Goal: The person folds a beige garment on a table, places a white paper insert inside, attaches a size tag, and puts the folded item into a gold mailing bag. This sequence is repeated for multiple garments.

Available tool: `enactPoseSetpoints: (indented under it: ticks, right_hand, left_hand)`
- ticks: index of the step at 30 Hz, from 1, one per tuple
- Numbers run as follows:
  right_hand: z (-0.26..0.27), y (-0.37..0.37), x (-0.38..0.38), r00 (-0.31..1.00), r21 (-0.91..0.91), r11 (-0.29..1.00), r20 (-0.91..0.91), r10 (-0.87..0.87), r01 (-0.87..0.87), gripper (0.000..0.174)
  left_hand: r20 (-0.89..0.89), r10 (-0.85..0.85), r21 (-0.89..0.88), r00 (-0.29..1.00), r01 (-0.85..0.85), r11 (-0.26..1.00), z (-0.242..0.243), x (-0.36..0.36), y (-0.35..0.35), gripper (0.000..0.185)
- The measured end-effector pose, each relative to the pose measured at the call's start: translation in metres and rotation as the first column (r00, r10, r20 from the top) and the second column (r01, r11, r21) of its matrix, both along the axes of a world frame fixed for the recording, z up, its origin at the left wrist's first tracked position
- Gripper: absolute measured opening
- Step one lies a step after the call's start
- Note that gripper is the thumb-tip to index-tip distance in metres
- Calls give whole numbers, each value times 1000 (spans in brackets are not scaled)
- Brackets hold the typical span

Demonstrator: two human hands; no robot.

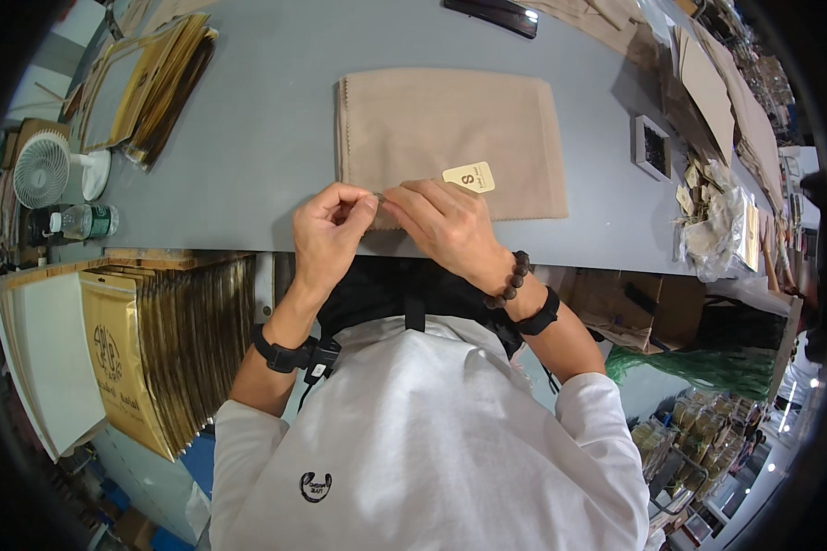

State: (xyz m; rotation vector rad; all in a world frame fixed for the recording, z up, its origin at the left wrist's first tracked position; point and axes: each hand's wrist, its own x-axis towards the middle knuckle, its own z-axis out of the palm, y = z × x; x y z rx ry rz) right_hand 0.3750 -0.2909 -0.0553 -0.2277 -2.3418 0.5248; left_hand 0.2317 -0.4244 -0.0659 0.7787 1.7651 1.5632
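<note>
A folded beige cloth (448,117) with a zigzag-stitched edge lies before me on the grey table. My left hand (331,231) is at its near left corner, thumb and index finger pinched on a small thin item (380,198). Fingertips of my right hand (451,220) meet the same item from the other side. What it is cannot be made out, as the fingers cover most of it. A cream paper tag (474,177) with printing rests on the cloth, partly under my right hand.
On the grey table (269,124) are a stack of gold-edged packaging bags (151,82), a phone (493,16) and a small box of dark bits (652,148). Tags in a plastic bag (713,213) lie right. A fan (41,169) and bottle (86,222) stand left. Gold bags (120,358) hang below.
</note>
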Motion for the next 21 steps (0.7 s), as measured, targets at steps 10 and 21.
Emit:
enactPoseSetpoints:
  ticks: [10, 21]
  right_hand:
    - [-4, 2, 0, 959, -472, 880, 219, 180, -58, 5]
    - [-8, 8, -12, 925, -474, 876, 284, 251, -92, 9]
  left_hand:
    - [-663, -208, -55, 719, 230, 972, 7, -29, -28, 17]
    - [-654, -249, -79, 715, 262, 962, -1, -30, -28, 14]
